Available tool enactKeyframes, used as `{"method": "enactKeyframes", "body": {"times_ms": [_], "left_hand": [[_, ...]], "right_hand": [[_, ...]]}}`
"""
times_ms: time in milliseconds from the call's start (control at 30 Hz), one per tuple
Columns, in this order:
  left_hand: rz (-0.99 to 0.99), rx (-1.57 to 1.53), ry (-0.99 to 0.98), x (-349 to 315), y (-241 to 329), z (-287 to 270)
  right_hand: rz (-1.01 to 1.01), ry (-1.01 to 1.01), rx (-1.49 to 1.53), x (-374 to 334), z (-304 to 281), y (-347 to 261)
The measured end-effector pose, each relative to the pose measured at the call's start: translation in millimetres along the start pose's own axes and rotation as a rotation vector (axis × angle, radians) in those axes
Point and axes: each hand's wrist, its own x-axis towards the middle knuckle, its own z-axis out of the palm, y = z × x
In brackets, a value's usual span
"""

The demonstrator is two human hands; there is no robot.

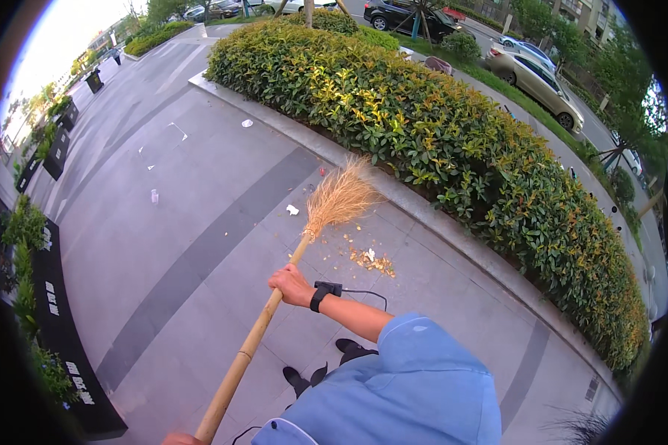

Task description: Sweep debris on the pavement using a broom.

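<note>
A long straw broom [246,352] with a bamboo handle runs up from the lower edge. Its fanned bristles [341,199] rest on the grey paving beside the kerb. My right hand [292,286], with a black strap and small device at the wrist, is closed round the handle below the bristles. Only a sliver of my left hand [182,439] shows at the lower edge, gripping the handle farther back. A pile of dry yellow-brown leaves [378,264] with white scraps lies to the right of the broom. A crumpled white paper [292,210] lies left of the bristles.
A stone kerb [453,231] edges a thick hedge [438,126] along the right. More litter lies farther left, including a clear plastic piece [154,196] and a white scrap [247,123]. Black planters [67,326] line the left side. Parked cars [538,81] stand beyond the hedge.
</note>
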Motion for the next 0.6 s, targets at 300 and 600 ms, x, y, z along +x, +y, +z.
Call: {"method": "enactKeyframes", "body": {"times_ms": [300,600], "left_hand": [[-0.143,-0.549,-0.094,64.2,17.0,-164.0],[-0.412,-0.720,-0.196,86.7,-129.5,-210.0]], "right_hand": [[0.286,-0.106,-0.086,-51.1,22.2,-108.0],[0.810,-0.157,-0.114,-138.2,58.4,-106.6]]}}
